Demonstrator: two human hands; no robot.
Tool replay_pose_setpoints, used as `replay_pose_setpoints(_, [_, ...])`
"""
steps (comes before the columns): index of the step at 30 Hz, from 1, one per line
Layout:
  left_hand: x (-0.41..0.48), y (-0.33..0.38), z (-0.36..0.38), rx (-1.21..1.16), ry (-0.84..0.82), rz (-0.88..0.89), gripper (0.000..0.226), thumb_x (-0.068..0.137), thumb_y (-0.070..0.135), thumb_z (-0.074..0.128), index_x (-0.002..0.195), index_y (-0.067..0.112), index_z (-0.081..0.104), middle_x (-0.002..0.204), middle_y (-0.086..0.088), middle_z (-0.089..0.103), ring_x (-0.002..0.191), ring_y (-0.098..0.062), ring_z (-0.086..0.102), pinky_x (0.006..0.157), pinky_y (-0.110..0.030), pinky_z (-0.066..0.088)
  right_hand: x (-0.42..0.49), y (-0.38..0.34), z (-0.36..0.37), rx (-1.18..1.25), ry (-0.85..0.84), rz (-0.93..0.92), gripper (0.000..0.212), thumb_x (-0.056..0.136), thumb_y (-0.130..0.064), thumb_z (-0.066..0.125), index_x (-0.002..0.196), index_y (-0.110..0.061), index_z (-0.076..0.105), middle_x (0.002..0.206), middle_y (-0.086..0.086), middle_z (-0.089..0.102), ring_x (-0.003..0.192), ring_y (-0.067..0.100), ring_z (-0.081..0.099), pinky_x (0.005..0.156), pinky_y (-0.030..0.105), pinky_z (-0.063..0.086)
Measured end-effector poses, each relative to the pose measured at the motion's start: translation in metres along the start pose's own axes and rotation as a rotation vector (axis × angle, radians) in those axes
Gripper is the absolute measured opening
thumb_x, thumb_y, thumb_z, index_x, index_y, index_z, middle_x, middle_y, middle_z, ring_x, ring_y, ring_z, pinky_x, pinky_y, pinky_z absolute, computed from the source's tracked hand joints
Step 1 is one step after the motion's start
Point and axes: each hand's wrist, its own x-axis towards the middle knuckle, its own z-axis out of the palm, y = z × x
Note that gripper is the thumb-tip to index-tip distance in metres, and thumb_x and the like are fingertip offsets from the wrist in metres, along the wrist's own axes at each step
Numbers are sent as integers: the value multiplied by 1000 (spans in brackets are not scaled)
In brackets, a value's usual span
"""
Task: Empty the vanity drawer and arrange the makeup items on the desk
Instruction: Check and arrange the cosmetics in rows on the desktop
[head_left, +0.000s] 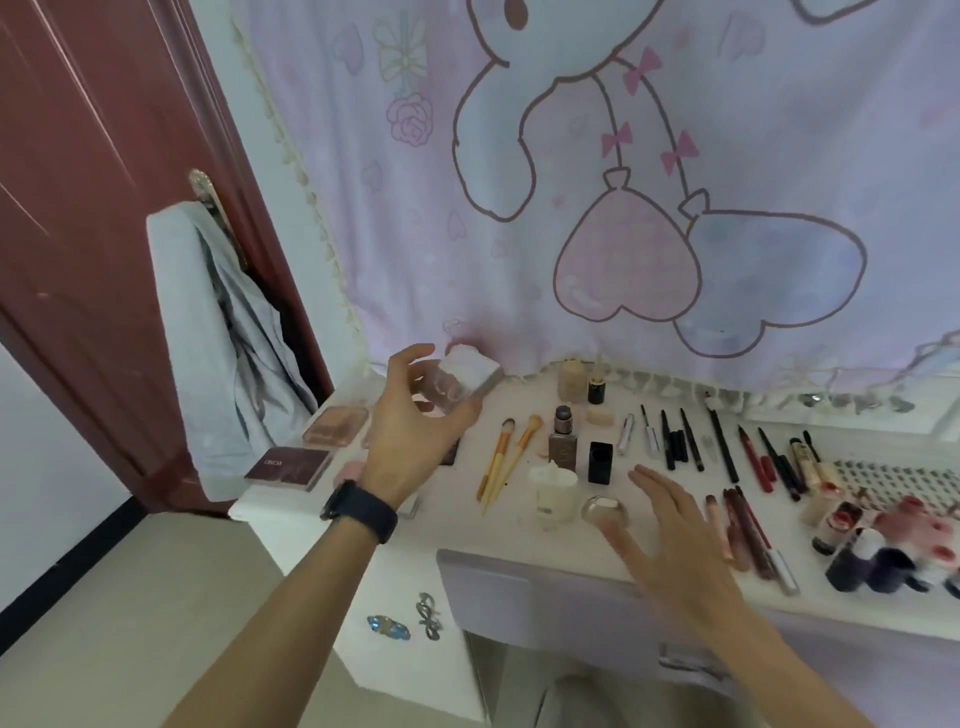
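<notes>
My left hand (415, 431), with a dark watch on the wrist, holds a tilted clear box with a white lid (467, 376) above the back left of the white desk (447, 499). My right hand (670, 525) hovers open with straight fingers over the desk front, beside a round clear compact (605, 512) and a white jar (553, 491). Laid out on the desk are palettes (291, 467), two orange-handled brushes (506, 457), small bottles (563, 441) and rows of pencils and liners (727, 447). The lavender drawer front (519, 587) shows below the desk edge; its inside is hidden.
A pink cartoon curtain (623, 182) hangs along the back of the desk. Lip products and dark nail polish bottles (883, 551) crowd the right end. A red-brown door (78, 208) with a grey garment (208, 338) on its handle stands to the left. Hair clips (405, 621) stick to the desk side.
</notes>
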Motion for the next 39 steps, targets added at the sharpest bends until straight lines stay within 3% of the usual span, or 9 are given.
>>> replay_pose_setpoints(3, [-41, 9, 18, -43, -139, 62, 73, 68, 32, 89, 128, 30, 47, 114, 17, 60, 106, 1, 63, 83, -23, 54, -11, -12, -19, 374, 126, 13, 66, 85, -76, 47, 132, -30, 56, 132, -16, 60, 120, 0, 55, 102, 23, 44])
replay_pose_setpoints(6, [-73, 17, 42, 34, -299, 124, 80, 69, 27, 88, 135, 34, 42, 118, 23, 57, 114, 3, 56, 87, -15, 46, -21, -23, -46, 824, -4, 132, 70, 83, -78, 50, 117, -19, 67, 105, 0, 77, 98, 16, 72, 83, 31, 55])
replay_pose_setpoints(10, [-102, 25, 74, 107, -460, 221, 85, 71, 26, 87, 138, 39, 36, 124, 20, 55, 115, 6, 51, 86, -6, 40, -32, -16, -70, 1004, -128, 313, 48, 78, -40, 67, 114, -10, 69, 92, 12, 77, 79, 27, 72, 69, 32, 57])
replay_pose_setpoints(13, [-119, 25, 98, 105, -496, 265, 85, 70, 35, 86, 138, 41, 35, 127, 21, 56, 117, 1, 53, 90, -13, 44, -46, 4, -77, 1022, -129, 381, 44, 74, -28, 74, 114, -9, 70, 93, 11, 77, 79, 24, 72, 70, 28, 58])
replay_pose_setpoints(19, [-153, 26, 133, -128, -441, 74, 83, 63, 56, 82, 137, 33, 50, 122, 21, 63, 118, 0, 58, 97, -23, 50, -72, 30, -86, 1506, -172, 647, 24, 77, -7, 70, 99, 4, 70, 88, 20, 71, 66, 23, 70, 58, 27, 61])
replay_pose_setpoints(26, [-159, 28, 151, -178, -440, -50, 81, 61, 59, 84, 132, 32, 56, 118, 20, 66, 113, -2, 62, 94, -22, 52, -82, 43, -91, 1383, -235, 598, 34, 83, -17, 68, 111, 2, 70, 92, 18, 74, 70, 22, 71, 60, 26, 61])
replay_pose_setpoints(30, [-153, 30, 156, -317, -485, -298, 56, 75, 55, 80, 118, 21, 67, 102, 11, 75, 99, -11, 71, 93, -36, 56, -86, 51, -94, 1091, -149, 403, 38, 84, -31, 71, 119, -14, 69, 117, 11, 72, 100, 25, 72, 84, 34, 59])
replay_pose_setpoints(33, [-152, 30, 158, -383, -560, -403, 59, 83, 52, 73, 117, 5, 67, 102, -7, 76, 98, -22, 73, 92, -37, 56, -89, 55, -102, 894, -172, 232, 35, 86, -39, 70, 118, -25, 70, 121, -3, 71, 113, 15, 66, 97, 34, 52])
replay_pose_setpoints(39, [-156, 35, 161, -404, -546, -448, 56, 78, 47, 73, 120, 11, 60, 97, -8, 77, 94, -22, 75, 89, -35, 58, -90, 48, -110, 793, -199, 192, 33, 82, -34, 79, 109, -17, 71, 104, -3, 77, 100, 11, 72, 83, 22, 54])
